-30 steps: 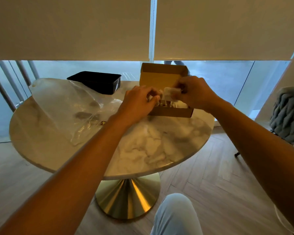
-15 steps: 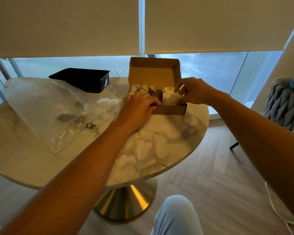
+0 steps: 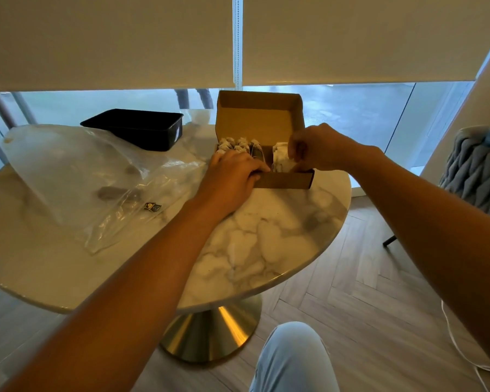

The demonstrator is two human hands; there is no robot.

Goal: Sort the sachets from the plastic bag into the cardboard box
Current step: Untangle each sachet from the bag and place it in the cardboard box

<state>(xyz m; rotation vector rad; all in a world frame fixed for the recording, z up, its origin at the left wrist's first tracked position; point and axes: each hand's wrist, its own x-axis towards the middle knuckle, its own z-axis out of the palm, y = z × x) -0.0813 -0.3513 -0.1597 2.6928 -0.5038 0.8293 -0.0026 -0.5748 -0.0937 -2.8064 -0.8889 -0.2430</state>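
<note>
An open cardboard box (image 3: 285, 181) stands at the far side of the round marble table, lid upright. Several white sachets (image 3: 235, 145) stand in rows in its left part. More white sachets (image 3: 280, 158) fill the right part. My right hand (image 3: 317, 147) reaches into the right part, and its fingertips pinch the sachets there. My left hand (image 3: 232, 179) lies over the box's front left corner, fingers curled on its front wall. The clear plastic bag (image 3: 77, 176) lies crumpled on the left of the table, with a small dark tag (image 3: 152, 206) on it.
A black plastic tray (image 3: 136, 131) sits at the back, left of the box. The marble table (image 3: 266, 244) has a brass pedestal. A grey knitted chair (image 3: 475, 168) stands at the right. My knee (image 3: 292, 357) shows at the bottom.
My right hand has gone down from above the box into its right part with the sachets. My left hand has settled on the front left corner.
</note>
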